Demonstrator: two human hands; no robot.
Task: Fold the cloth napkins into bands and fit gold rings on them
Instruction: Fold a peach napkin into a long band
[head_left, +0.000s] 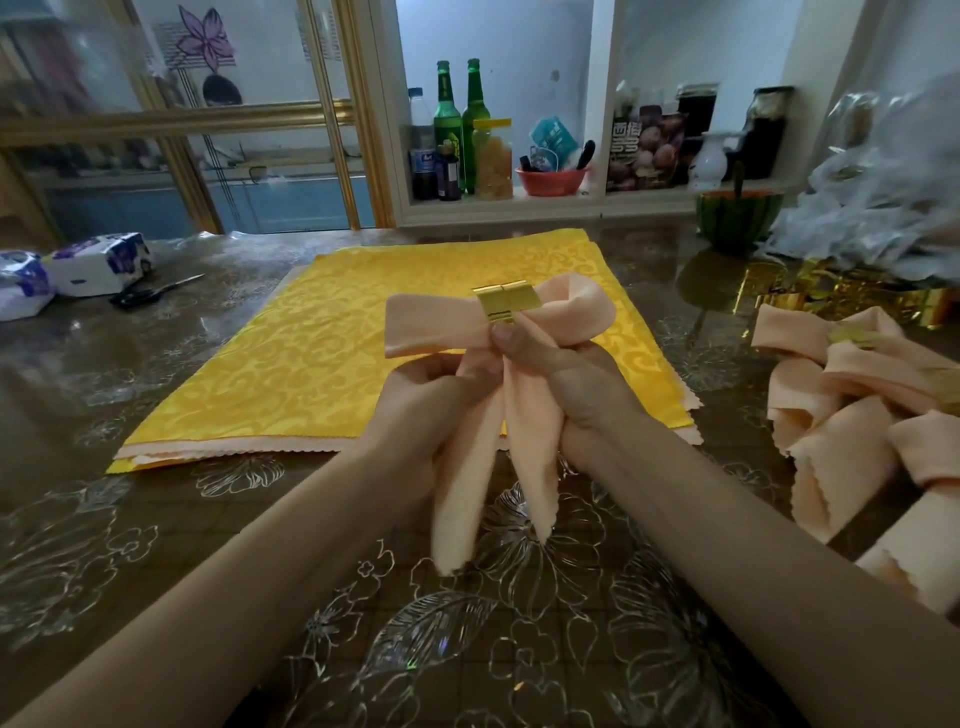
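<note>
A peach napkin is folded into a band and held up over the table, its loops spreading left and right above a gold ring and its two tails hanging down. My left hand grips the left tail just below the ring. My right hand grips the right tail, its thumb pressed up under the ring. A stack of flat yellow and peach napkins lies on the table behind them.
Finished ringed peach napkins pile up at the right, with gold rings and a plastic bag behind. Scissors and tissue packs lie at the left. Half a watermelon and a shelf with bottles stand at the back.
</note>
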